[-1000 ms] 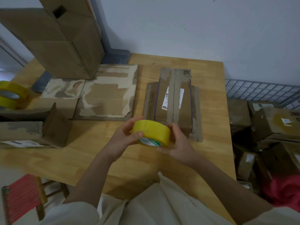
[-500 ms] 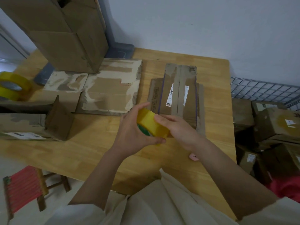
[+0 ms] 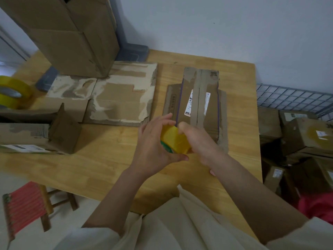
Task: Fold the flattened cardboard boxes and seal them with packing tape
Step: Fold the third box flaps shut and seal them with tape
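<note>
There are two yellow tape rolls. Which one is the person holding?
The yellow tape roll in the middle, in front of the folded box. Both the left hand and right hand grip it. The other tape roll sits untouched at the table's far left.

A yellow tape roll sits tilted between two hands, above the wooden table. Right past it lies a brown folded box, flat side up, with its two flaps shut and a white label across the seam. Farther left of the held roll lies a torn flat cardboard sheet. Way off to the left rests a second yellow tape roll.
</note>
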